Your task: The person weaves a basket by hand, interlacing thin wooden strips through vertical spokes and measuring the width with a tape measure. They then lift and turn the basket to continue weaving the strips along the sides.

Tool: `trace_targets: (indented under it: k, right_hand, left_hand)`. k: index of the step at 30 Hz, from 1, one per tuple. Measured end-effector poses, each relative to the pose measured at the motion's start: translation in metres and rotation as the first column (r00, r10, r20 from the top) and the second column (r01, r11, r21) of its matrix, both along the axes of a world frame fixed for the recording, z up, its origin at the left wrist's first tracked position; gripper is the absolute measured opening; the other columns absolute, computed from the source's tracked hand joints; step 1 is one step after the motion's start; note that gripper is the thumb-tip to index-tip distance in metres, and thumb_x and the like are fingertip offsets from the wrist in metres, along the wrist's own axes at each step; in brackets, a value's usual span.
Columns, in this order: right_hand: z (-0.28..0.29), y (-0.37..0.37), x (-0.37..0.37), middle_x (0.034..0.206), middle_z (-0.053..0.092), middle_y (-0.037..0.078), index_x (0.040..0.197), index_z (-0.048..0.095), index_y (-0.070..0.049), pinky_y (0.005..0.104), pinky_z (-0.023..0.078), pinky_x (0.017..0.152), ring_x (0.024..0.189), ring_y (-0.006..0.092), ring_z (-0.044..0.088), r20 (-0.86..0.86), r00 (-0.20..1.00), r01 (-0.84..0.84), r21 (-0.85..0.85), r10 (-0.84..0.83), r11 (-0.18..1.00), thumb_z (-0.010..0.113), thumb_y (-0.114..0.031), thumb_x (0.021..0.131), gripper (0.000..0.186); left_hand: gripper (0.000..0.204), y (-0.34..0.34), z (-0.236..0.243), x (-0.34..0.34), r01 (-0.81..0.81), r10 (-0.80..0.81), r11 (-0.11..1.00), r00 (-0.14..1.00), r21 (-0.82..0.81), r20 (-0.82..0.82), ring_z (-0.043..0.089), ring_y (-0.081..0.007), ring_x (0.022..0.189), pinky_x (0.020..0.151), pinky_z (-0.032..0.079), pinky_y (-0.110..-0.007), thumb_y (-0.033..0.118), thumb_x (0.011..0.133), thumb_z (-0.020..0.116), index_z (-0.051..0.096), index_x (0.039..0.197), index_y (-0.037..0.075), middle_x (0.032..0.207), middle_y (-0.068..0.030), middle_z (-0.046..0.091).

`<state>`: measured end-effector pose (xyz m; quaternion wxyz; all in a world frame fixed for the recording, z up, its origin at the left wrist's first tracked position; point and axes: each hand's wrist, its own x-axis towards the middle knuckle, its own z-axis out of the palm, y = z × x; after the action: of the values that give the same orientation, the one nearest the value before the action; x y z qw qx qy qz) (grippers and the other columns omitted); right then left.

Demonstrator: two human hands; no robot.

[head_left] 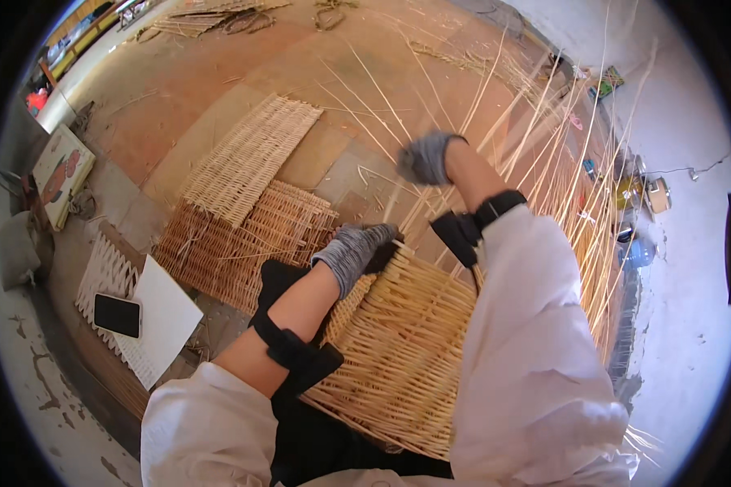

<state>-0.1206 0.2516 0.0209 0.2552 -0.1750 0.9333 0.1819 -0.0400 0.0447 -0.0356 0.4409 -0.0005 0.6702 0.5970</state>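
Woven piece [406,341] directly before the person, left hand [356,253] at its far edge; canes [590,268] fan out beyond it and to its right, toward the wall [682,365]. On the floor [195,101] ahead-left, upper panel [252,162] lies partly over lower panel [211,253]. Farther left, phone [118,315] lies across sheet [166,312] and lattice [104,266], with a board [61,178] beyond them.
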Motion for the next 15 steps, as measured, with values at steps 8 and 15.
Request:
trace_targets:
  k: [8,15]
  right_hand:
    - [0.087,-0.005,0.136,0.071,0.061,0.013,0.067,0.056,-0.003,0.0260,0.048,0.049,0.065,0.0173,0.059,0.531,0.498,0.397,-0.843,-0.686,-0.364,0.049,-0.021,0.081,0.024]
    - [0.008,-0.032,0.310,0.074,0.058,0.017,0.077,0.053,0.001,0.0407,0.054,0.055,0.077,0.0327,0.059,0.679,0.474,-0.302,-0.473,-0.561,-0.828,0.049,-0.017,0.083,0.019]
  left_hand:
    - [0.032,0.010,0.029,0.004,0.048,-0.185,0.929,0.919,0.368,0.348,0.058,-0.0208,0.072,0.058,0.049,-0.031,0.024,0.075,0.061,0.055,0.098,0.002,0.082,-0.0122,0.060]
    - [0.030,0.015,0.049,0.007,0.333,-0.319,0.924,0.942,0.188,-0.101,0.053,-0.0110,0.054,0.041,0.041,-0.023,0.030,0.078,0.057,0.058,0.092,0.003,0.068,-0.0048,0.057]
